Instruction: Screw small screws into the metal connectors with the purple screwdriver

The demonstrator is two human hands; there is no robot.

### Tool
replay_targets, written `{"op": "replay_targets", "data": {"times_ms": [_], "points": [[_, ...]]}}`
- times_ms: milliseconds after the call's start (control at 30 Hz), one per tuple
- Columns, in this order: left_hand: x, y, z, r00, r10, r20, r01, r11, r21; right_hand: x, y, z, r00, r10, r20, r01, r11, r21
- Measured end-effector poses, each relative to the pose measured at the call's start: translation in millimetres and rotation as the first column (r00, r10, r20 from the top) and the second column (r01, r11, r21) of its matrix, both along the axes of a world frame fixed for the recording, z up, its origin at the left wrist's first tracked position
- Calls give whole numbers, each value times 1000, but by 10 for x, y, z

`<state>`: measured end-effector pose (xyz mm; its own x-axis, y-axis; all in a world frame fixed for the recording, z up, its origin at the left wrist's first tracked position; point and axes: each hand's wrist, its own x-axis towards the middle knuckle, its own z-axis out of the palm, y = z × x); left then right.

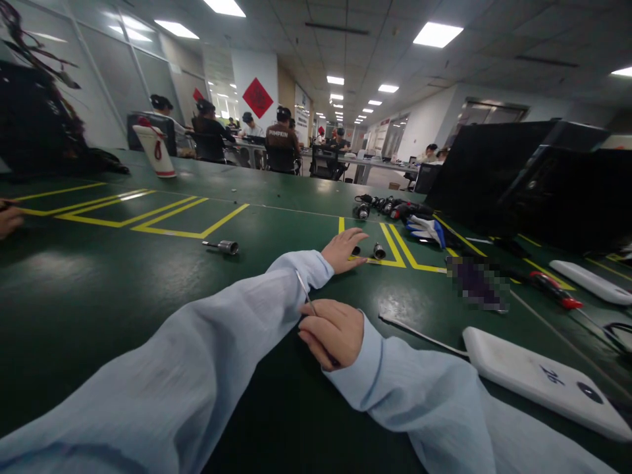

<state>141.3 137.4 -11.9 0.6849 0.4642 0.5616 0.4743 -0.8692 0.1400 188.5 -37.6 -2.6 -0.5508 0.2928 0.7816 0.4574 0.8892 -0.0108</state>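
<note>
My left hand (344,250) reaches forward across the green table (123,289), fingers stretched over a small dark socket piece (355,251) on the yellow line. Another small metal socket (378,251) lies just to its right. My right hand (332,332) rests closer to me, fingers curled round a thin metal rod (305,291) that sticks up past the left sleeve. A metal socket bit with a shaft (223,247) lies to the left of the left hand.
A white flat device (538,378) with a cable lies at the right. A red-handled screwdriver (553,289), gloves (425,229) and several tool bits (382,205) sit farther back. Black monitors (518,178) stand at right. Another person's hand (8,220) shows at far left; several people sit at far tables.
</note>
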Motion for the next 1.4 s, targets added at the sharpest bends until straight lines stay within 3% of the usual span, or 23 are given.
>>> {"op": "replay_targets", "data": {"times_ms": [167, 267, 433, 567, 667, 800, 933, 1067, 1233, 1400], "points": [[-440, -564, 25, 986, -113, -119, 119, 992, 46, 59, -5, -13, 999, -25, -25, 25, 1000, -12], [-790, -751, 34, 980, -100, -173, 113, 991, 71, 67, 1, -12, 999, -40, -31, 40, 999, -14], [-1540, -655, 125, 957, 215, -193, -183, 968, 173, 85, -3, -12, 999, -42, 7, 43, 997, -61], [-2109, -384, 177, 815, 552, -177, -511, 828, 229, 95, 0, -30, 999, -22, 44, 27, 994, -107], [-2368, -223, 158, 706, 655, -268, -636, 754, 165, 90, 4, -45, 997, -21, 68, 30, 992, -126], [-2487, -115, 132, 661, 633, -404, -671, 739, 59, 106, 36, -80, 997, -3, 79, 14, 990, -137], [-2469, -100, 168, 684, 589, -431, -632, 773, 55, 167, 84, -125, 992, 36, 119, -16, 986, -165], [-2419, -137, 231, 719, 533, -446, -583, 812, 29, 198, 48, -163, 969, 24, 245, 34, 972, -231], [-2461, -128, 221, 736, 480, -477, -548, 836, -5, 74, -53, -348, 963, -145, 227, 200, 950, -241], [-2593, -80, 119, 785, 452, -423, -505, 863, -15, -55, -96, -630, 913, -348, 213, 403, 850, -339]]}}
